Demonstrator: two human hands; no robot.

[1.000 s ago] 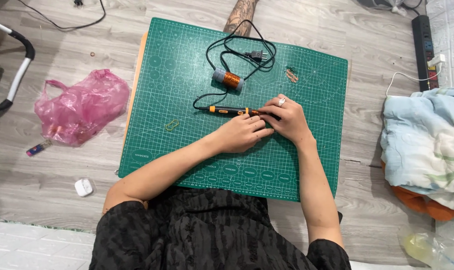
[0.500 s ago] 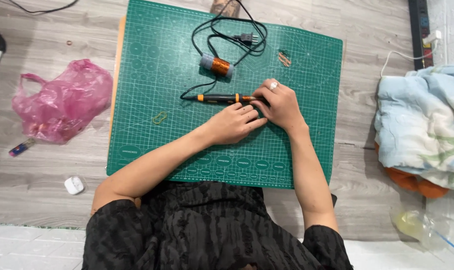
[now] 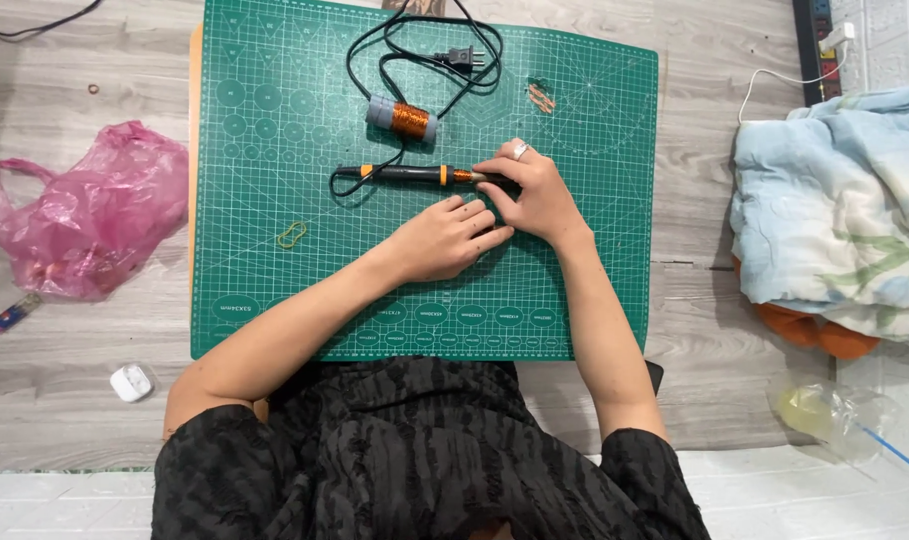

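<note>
A black and orange soldering iron (image 3: 404, 174) lies across the green cutting mat (image 3: 274, 280), its black cord looping up to a plug (image 3: 464, 58). My right hand (image 3: 534, 195), with a ring on one finger, pinches the iron's tip end. Just below it my left hand (image 3: 444, 240) rests on the mat with its fingers curled against the right hand; whether it holds anything is hidden. A spool of copper wire (image 3: 404, 118) lies above the iron.
A yellow rubber band (image 3: 292, 235) and a small copper piece (image 3: 541, 96) lie on the mat. On the wooden floor are a pink plastic bag (image 3: 94, 215), a white earbud case (image 3: 131, 382), a pale blue blanket (image 3: 834, 210), a clear plastic bag (image 3: 824, 410) and a power strip (image 3: 819, 40).
The view has shifted so the mat and hands sit a little further left and up in frame. Both hands stay together at the iron's tip end.
</note>
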